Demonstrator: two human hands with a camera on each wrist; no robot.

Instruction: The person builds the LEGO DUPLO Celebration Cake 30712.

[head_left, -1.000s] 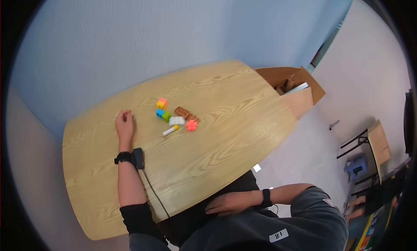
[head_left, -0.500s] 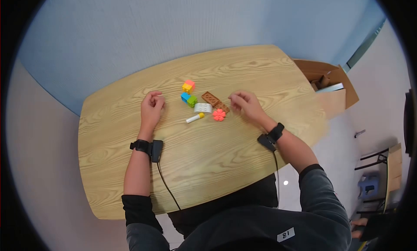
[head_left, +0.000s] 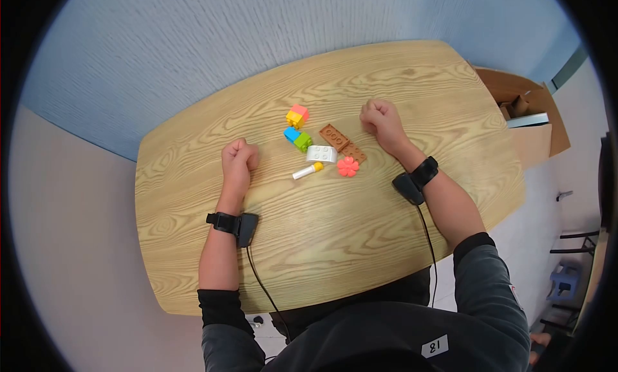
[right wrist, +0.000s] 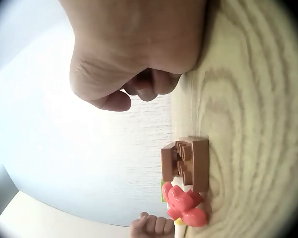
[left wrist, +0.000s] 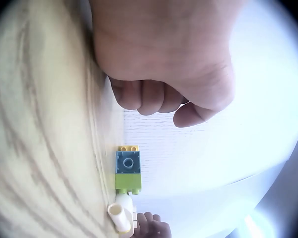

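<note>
My left hand rests on the table left of a group of toy building bricks, fingers curled and nothing in them. On the far right side of the group, my right hand lies likewise curled, holding nothing. Between them are a pink-and-yellow brick pair, a blue brick against a green brick, and a white brick. A white tube with a yellow end lies in front. Two brown bricks overlap behind a coral flower piece. Both hands are apart from the pieces.
The wood-grain table meets a pale blue wall at the back. An open cardboard box stands beyond its right end. Black cables run from the wrist cameras over the near edge. A blue stool stands far right.
My right hand has come up from the lap onto the table, then farther back beyond the brown bricks. Both hands have curled more tightly. The head view has shifted; the pieces keep their arrangement.
</note>
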